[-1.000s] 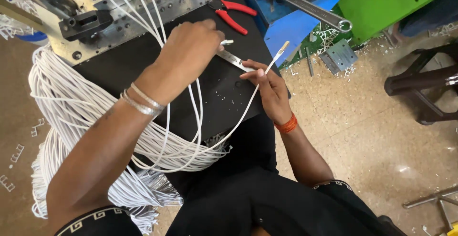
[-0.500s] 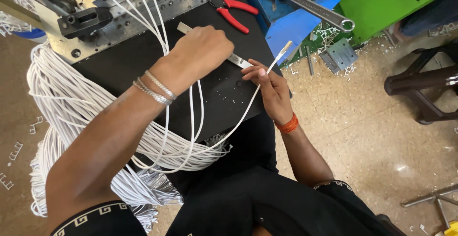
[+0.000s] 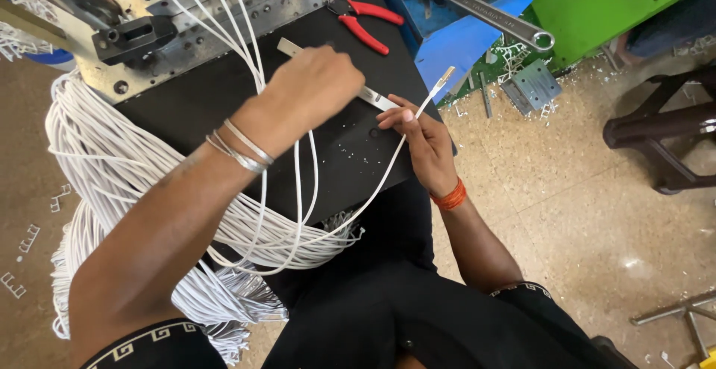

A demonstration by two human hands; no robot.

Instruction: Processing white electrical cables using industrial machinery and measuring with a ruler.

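Observation:
My left hand (image 3: 317, 85) is closed around a flat metal blade (image 3: 287, 46) whose ends stick out on both sides of the fist, over a black work surface (image 3: 186, 108). My right hand (image 3: 421, 141) pinches a white wire (image 3: 388, 171) near its stripped end (image 3: 445, 78), which points up and to the right. The blade's near end lies close to my right fingertips. Several more white wires (image 3: 224, 33) run from a metal plate down across the black surface and under my left forearm.
A big bundle of white wire (image 3: 89, 175) hangs at the left. Red-handled pliers (image 3: 365, 26) lie at the top of the black surface. A large wrench (image 3: 477, 11) rests on a blue sheet (image 3: 462, 44). A dark stool (image 3: 664, 138) stands on the speckled floor at right.
My left hand has slid the blade up and to the left along the black surface. My right hand stays on the wire, barely moved.

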